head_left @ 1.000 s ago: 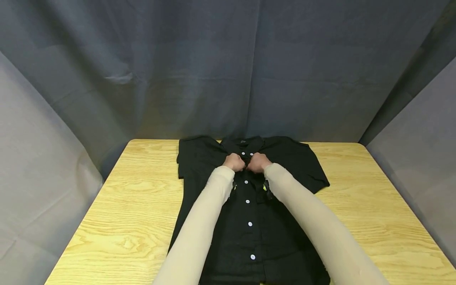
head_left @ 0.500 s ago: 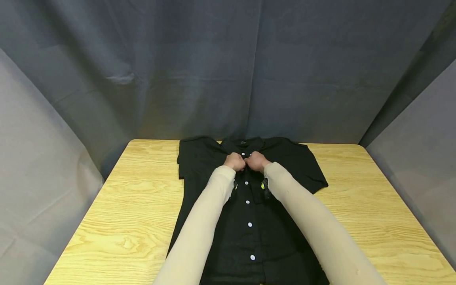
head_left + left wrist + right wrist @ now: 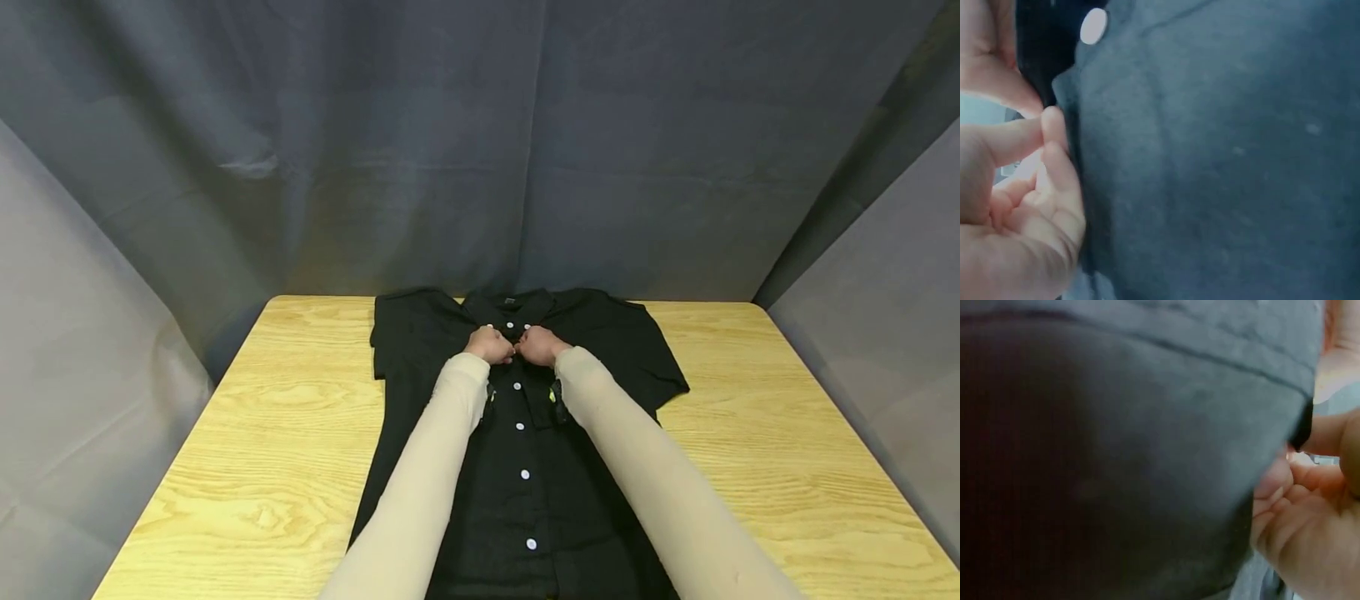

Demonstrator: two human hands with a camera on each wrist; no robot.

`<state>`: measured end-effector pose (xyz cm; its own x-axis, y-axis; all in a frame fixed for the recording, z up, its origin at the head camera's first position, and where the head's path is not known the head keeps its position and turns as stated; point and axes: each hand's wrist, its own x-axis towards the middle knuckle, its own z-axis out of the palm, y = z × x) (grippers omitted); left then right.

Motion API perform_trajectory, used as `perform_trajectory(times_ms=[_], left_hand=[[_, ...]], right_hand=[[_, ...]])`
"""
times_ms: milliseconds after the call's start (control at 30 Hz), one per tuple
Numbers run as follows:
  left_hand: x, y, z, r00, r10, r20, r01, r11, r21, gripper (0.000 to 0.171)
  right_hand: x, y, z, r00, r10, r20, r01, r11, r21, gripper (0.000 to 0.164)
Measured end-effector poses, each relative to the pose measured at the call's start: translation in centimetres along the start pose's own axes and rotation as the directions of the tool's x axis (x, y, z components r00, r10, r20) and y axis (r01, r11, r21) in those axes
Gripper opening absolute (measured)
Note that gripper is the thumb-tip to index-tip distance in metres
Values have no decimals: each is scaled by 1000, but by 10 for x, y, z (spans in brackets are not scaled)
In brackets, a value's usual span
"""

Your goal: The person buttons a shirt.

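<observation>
A black short-sleeved shirt (image 3: 570,492) lies front up, its collar (image 3: 538,305) at the far side. White buttons, such as this button (image 3: 517,386), run down its front. Over the upper placket, my left hand (image 3: 489,344) and right hand (image 3: 539,346) meet with curled fingers. In the left wrist view my left thumb and finger pinch the cloth edge near a white button (image 3: 1093,26). The right wrist view has my right hand (image 3: 1316,531) pinching a folded edge of the black cloth (image 3: 1147,456). What lies between the fingertips is mostly hidden.
The wooden table (image 3: 285,442) extends on both sides of the shirt. Behind its far edge hangs a dark grey curtain (image 3: 420,150). Lighter grey cloth panels, such as the left panel (image 3: 90,350), flank the table. My beige sleeves (image 3: 427,475) cross over parts of the shirt.
Both hands stay at the upper placket, with small finger and wrist shifts. The right hand sits slightly lower than half a second ago. A small white spot now shows above the left hand.
</observation>
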<state>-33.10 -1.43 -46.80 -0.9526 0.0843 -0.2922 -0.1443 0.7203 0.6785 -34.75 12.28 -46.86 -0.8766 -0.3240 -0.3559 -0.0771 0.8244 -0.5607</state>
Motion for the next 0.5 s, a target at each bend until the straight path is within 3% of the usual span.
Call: perform_trajectory(times_ms=[200, 300, 500], left_hand=[[6, -3, 7, 995, -61, 82, 77, 975, -206, 8], [8, -4, 5, 990, -73, 117, 98, 969, -226, 7], [6, 2, 4, 990, -67, 127, 90, 979, -185, 11]], right_hand=[[-6, 2, -1, 1000, -14, 20, 14, 1000, 13, 39], [-8, 2, 0, 1000, -22, 22, 19, 994, 106, 35], [-12, 3, -6, 999, 0, 33, -9, 966, 258, 34]])
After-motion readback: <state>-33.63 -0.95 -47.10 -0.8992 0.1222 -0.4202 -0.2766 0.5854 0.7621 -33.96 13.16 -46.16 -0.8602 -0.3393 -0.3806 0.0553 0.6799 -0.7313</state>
